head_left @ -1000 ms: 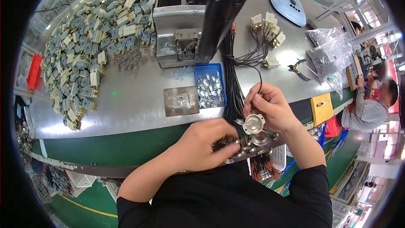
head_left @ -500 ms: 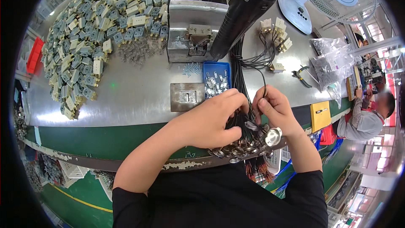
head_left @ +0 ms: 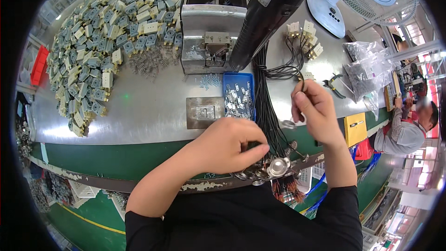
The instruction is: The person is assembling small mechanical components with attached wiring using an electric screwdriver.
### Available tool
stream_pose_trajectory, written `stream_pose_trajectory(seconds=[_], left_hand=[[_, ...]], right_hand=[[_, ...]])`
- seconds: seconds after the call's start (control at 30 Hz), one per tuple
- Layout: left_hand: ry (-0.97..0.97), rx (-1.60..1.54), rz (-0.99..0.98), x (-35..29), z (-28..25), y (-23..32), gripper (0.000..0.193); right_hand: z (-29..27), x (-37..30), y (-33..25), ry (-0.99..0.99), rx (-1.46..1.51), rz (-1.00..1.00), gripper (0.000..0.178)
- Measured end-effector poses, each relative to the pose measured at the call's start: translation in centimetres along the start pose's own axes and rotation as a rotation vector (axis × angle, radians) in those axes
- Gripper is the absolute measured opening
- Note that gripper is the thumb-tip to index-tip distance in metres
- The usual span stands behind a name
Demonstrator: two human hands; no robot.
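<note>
Right hand (head_left: 301, 104), right of centre: thumb and fingers pinched together on a thin black cable (head_left: 303, 85); a small round silver metal cup (head_left: 289, 124) hangs just below the fingertips. Left hand (head_left: 237, 145), centre: fingers curled, thumb tip near the index tip; cannot tell whether anything is gripped. It lies beside a thick bundle of black cables (head_left: 265, 97) running down the middle of the frame. At the lower end of the bundle, a cluster of round silver metal cups (head_left: 278, 167) sits at the tabletop's near edge.

Above the left hand: a rectangular metal plate (head_left: 194, 120) with a recessed centre, and just beside it a blue plastic tray (head_left: 232, 79) of small metal pieces. Both rest on the shiny metal tabletop (head_left: 153, 104).

Further out: a boxy grey metal machine (head_left: 193, 23) at upper centre; a large heap of grey and cream blocks (head_left: 104, 42) at upper left; black-and-yellow pliers (head_left: 333, 85) and a clear plastic bag (head_left: 369, 72) at upper right.
</note>
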State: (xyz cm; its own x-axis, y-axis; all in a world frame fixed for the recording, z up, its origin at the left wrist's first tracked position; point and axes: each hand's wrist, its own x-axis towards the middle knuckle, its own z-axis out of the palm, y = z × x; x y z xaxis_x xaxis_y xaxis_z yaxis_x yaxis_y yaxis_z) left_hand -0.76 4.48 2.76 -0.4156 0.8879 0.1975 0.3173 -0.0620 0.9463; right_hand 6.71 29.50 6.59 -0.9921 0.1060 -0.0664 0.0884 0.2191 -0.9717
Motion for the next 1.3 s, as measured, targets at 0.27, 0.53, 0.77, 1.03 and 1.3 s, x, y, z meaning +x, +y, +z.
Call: stream_pose_trajectory(seconds=[0.27, 0.53, 0.77, 1.03, 1.3], left_hand=[[0.247, -0.163, -0.08, -0.4, -0.1, 2.0, 0.068], [0.442, -0.377, -0.015, -2.6, -1.4, 3.4, 0.038], [0.443, 0.288, -0.068, -5.4, -5.5, 4.4, 0.015], [0.326, -0.253, -0.225, -7.4, -8.0, -0.3, 0.02], [0.366, -0.543, -0.13, -6.7, -7.9, -2.4, 0.017]], right_hand=[[2.3, 0.9, -4.1, 0.103, 0.393, 0.17, 0.057], [4.9, 4.6, -5.6, -0.232, -0.311, -0.377, 0.012], [7.8, 7.8, -4.0, -0.532, -0.544, -0.925, 0.02], [9.6, 7.8, -1.3, -0.671, -0.418, -0.677, 0.015], [9.3, 7.8, -1.2, -0.483, -0.4, -0.842, 0.025]])
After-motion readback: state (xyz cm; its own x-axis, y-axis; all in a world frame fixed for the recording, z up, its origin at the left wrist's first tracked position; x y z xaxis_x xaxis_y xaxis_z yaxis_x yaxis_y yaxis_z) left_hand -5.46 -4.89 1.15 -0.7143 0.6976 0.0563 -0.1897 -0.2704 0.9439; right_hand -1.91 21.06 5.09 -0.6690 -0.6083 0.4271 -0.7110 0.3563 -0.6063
